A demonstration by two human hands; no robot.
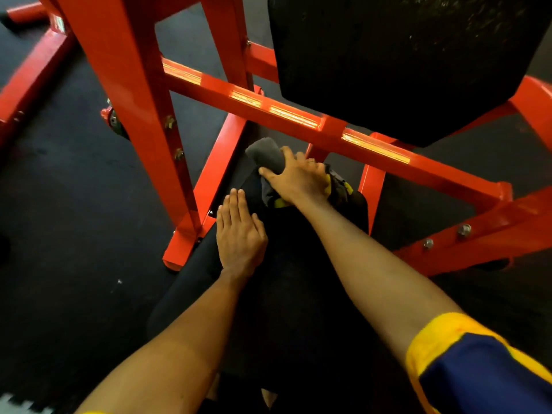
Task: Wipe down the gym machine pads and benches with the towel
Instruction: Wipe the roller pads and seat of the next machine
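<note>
Bracing: left hand [239, 234], fingers straight and together, flat on seat pad [286, 279]. Right hand [298, 180] grips bunched grey towel [265, 152] at pad's far end; advise firm overlapping strokes, edges included. Beyond: back pad [403, 70] on red frame [268, 106], likely due next

I have one view only, from the camera worn on my head. It looks forward and steeply down along both my forearms, close above the black bench [298, 279]. My left hand [239, 234] and my right hand [298, 180], on the towel [265, 153], sit near the middle of the picture. The wide lens bends the red frame [268, 106] beyond my fingers. The dark floor [74, 189] spreads out to the left of them.
</note>
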